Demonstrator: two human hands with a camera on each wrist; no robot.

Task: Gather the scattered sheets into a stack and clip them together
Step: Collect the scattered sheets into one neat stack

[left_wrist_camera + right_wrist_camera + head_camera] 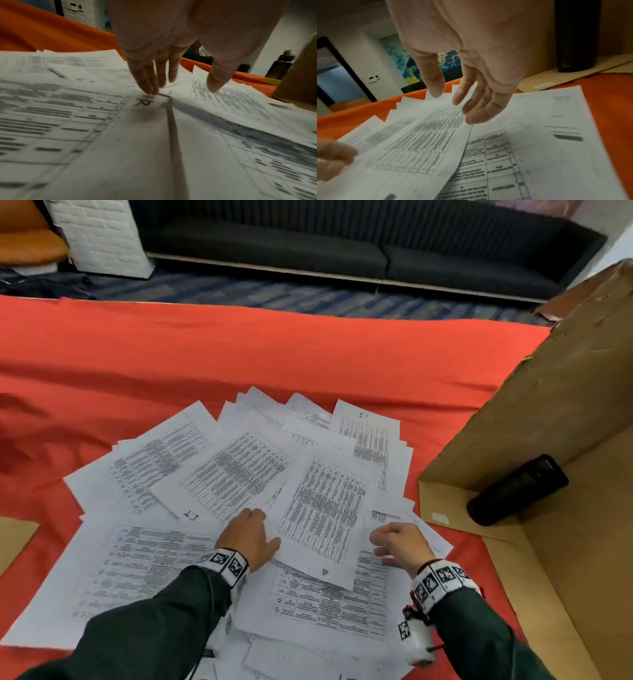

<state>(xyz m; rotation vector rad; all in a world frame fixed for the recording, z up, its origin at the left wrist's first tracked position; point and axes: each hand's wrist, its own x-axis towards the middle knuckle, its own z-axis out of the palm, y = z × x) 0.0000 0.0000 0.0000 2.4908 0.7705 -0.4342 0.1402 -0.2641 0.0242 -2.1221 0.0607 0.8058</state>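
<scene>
On the near half of the red cloth [239,354], the printed sheets [236,470] lie fanned and overlapping in a loose spread, none squared up. The left hand [248,537] rests on them with straight fingers [145,81], tips pressing the corner of 1 sheet. The right hand [399,542] hovers just above the spread's right side, fingers [481,108] loosely bent and holding nothing. A black bottle [517,489] lies on cardboard [565,559] at the cloth's right edge.

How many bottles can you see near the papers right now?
1: a black bottle on the cardboard right of the sheets, against its upright wall. Others could be hidden behind the cardboard.
</scene>
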